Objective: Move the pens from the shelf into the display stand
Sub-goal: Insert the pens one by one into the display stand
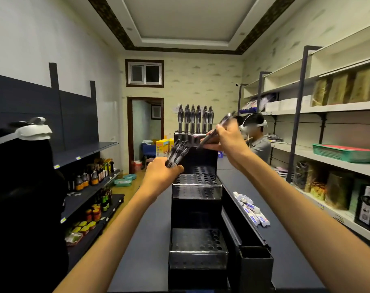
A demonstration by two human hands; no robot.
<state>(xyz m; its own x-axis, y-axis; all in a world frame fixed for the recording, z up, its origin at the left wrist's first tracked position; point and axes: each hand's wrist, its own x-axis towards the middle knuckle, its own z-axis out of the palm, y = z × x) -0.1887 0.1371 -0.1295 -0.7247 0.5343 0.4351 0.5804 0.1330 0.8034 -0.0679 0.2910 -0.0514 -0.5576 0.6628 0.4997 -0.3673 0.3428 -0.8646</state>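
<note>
Two hands are up over the display stand (197, 187), a black tiered rack with rows of holes that stands on the dark shelf top (150, 229). My left hand (162, 175) is curled round a bundle of pens (176, 154), gripping them near their lower ends; the pens fan upward and to the right out of the fist, beside the stand's middle tier. My right hand (226, 138) pinches a single pen (216, 130) between thumb and fingers, the pen tilted, its upper end rising past the fingers toward the right, its lower end pointing down-left at the top tier. Six pens (193, 118) stand upright in the top tier's back row, just behind the right hand. Small white packets (251, 209) lie on the shelf top right of the stand.
</note>
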